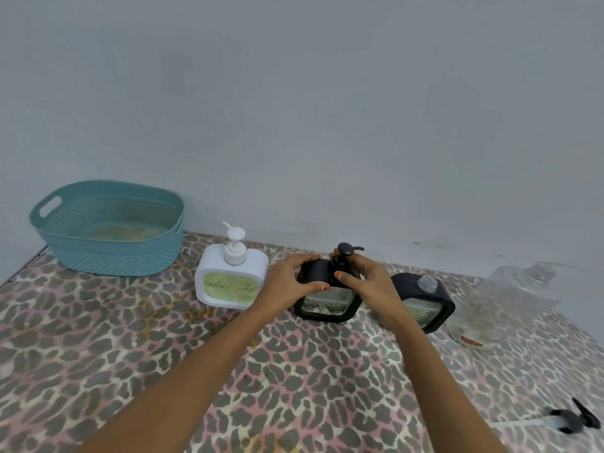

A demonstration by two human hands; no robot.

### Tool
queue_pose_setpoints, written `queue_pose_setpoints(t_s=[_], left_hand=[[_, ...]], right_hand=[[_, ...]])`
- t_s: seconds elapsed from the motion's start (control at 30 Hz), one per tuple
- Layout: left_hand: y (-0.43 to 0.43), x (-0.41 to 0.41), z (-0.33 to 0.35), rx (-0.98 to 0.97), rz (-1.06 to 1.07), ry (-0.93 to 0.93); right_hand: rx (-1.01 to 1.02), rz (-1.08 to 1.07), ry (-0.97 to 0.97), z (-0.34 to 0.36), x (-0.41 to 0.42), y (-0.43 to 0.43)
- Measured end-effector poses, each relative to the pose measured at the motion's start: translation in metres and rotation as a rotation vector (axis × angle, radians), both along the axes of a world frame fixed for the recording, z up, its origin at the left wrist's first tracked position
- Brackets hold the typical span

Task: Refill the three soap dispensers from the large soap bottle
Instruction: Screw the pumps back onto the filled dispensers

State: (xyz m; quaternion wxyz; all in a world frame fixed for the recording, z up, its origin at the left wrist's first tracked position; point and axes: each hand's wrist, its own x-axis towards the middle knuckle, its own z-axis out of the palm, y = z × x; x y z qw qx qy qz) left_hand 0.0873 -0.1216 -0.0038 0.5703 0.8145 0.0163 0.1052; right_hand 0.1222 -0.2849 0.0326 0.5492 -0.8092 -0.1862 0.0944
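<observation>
- The white square plastic soap dispenser (231, 282) was seen standing upright with its white pump screwed in and its window filled with pale green soap; it was judged to be finished.
- The middle black-framed soap dispenser with a clear window (327, 297) was held on the leopard-print table covering (130, 354), just right of the white one; its contents could not be made out clearly.
- The left hand (291, 282) was wrapped partly closed around the left shoulder of that black dispenser, steadying it.
- The right hand (366, 282) was closed with thumb and fingers about the collar of the black pump head (346, 251); whether the pump was being tightened or loosened could not be told.
- The third dispenser, a black-framed one with an open clear threaded neck (425, 300), was seen at the right, partly hidden by the right wrist, with greenish soap in its window; it was judged filled but not yet capped.
- Its loose black pump with a clear tube (568, 421) was left lying well apart at the lower right edge.
- The large clear plastic soap bottle (510, 299) was found on its side at the far right, uncapped and apparently almost empty.
- Counted: three dispensers, three pumps (two fitted, one loose), one large bottle, one teal woven plastic basket (111, 228), two hands.
</observation>
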Motion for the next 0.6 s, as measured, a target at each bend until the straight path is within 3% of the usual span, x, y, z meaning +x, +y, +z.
queue_pose_setpoints(t_s=[0.3,0.4,0.6], left_hand=[[-0.001,-0.001,0.001,-0.010,-0.003,-0.003],[-0.001,-0.002,0.002,-0.014,-0.007,-0.002],[-0.002,-0.002,0.003,-0.007,-0.005,0.000]], right_hand=[[-0.041,-0.253,-0.097,-0.013,0.005,0.020],[-0.102,-0.186,-0.168,-0.007,0.003,0.016],[-0.095,-0.003,-0.118,0.005,0.004,0.004]])
